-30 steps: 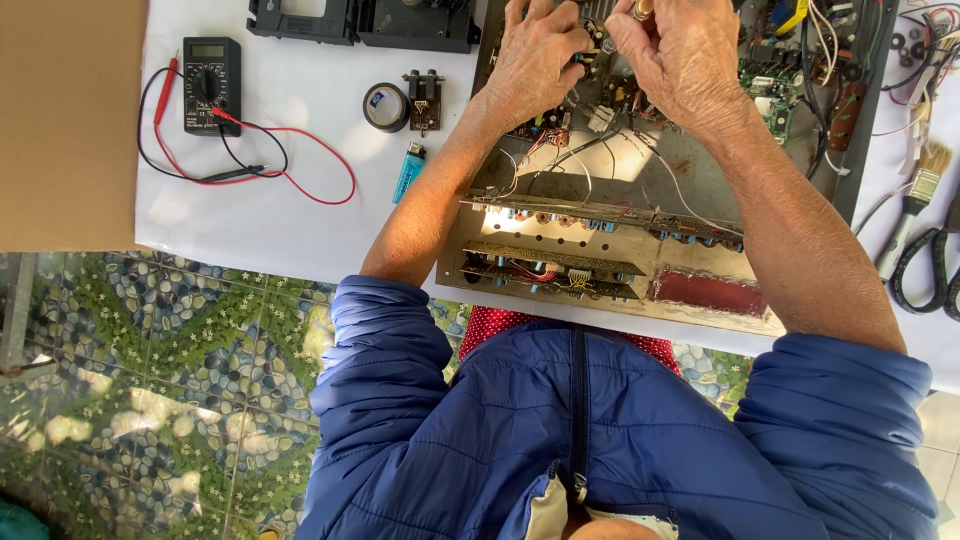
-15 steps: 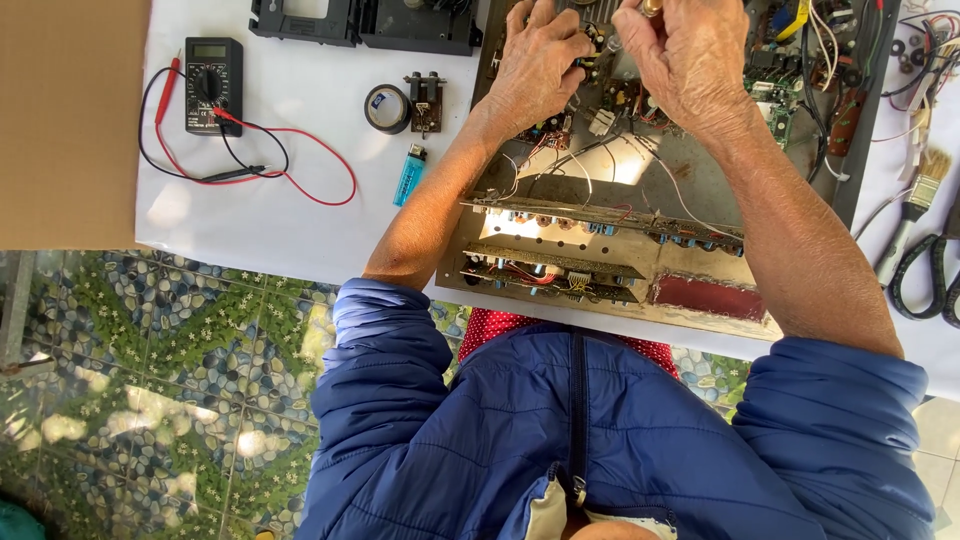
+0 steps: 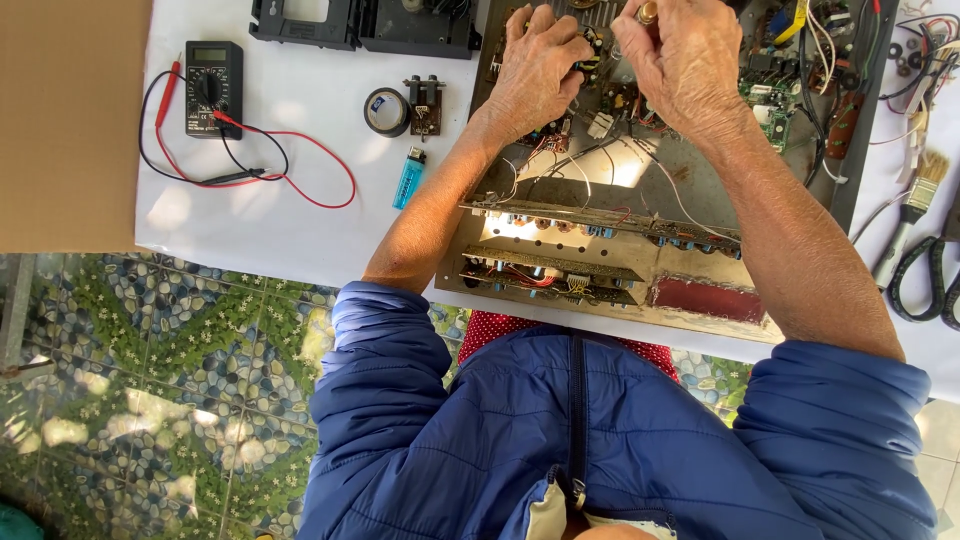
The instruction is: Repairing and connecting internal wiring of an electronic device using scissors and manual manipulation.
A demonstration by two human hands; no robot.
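An opened electronic chassis [image 3: 690, 190] with circuit boards, wires and a row of front controls lies on a white table [image 3: 290, 240]. My left hand [image 3: 535, 65] rests on the components at the far part of the chassis, fingers curled among small parts. My right hand [image 3: 680, 60] is beside it, fingers closed around a small brass-coloured round part at the top edge of the view. What the left fingers grip is hidden.
A black multimeter [image 3: 213, 85] with red and black leads lies at the left. A tape roll [image 3: 386, 110], a small terminal part [image 3: 425, 105] and a blue lighter [image 3: 409, 177] sit near the chassis. Scissors [image 3: 925, 275] and a brush [image 3: 915, 215] are right. Black casings [image 3: 365, 22] lie at the back.
Both hands stay on the far part of the chassis with only slight finger shifts. Nothing else has moved.
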